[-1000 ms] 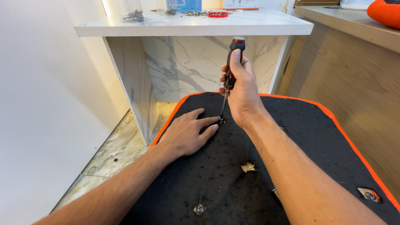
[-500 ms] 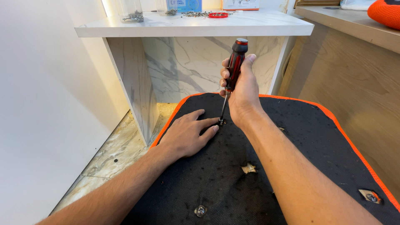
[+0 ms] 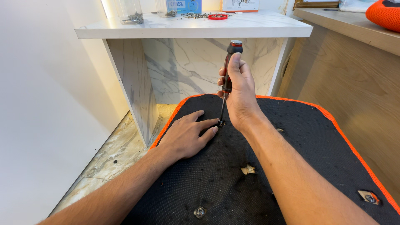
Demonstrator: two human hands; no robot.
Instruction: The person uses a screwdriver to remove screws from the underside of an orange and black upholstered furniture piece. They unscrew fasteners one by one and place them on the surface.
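The right hand [image 3: 239, 93] is wrapped tight around a screwdriver [image 3: 228, 71] held nearly upright, its tip on a screw [image 3: 221, 123] in the black pad [image 3: 316, 137]. The left hand [image 3: 187, 133] lies flat and empty on the pad, fingertips just beside the screw. Behind stands a marble desk [image 3: 250, 27].

One screwdriver [image 3: 230, 66], three seat bolts [image 3: 199, 212], one red ring [image 3: 218, 16].
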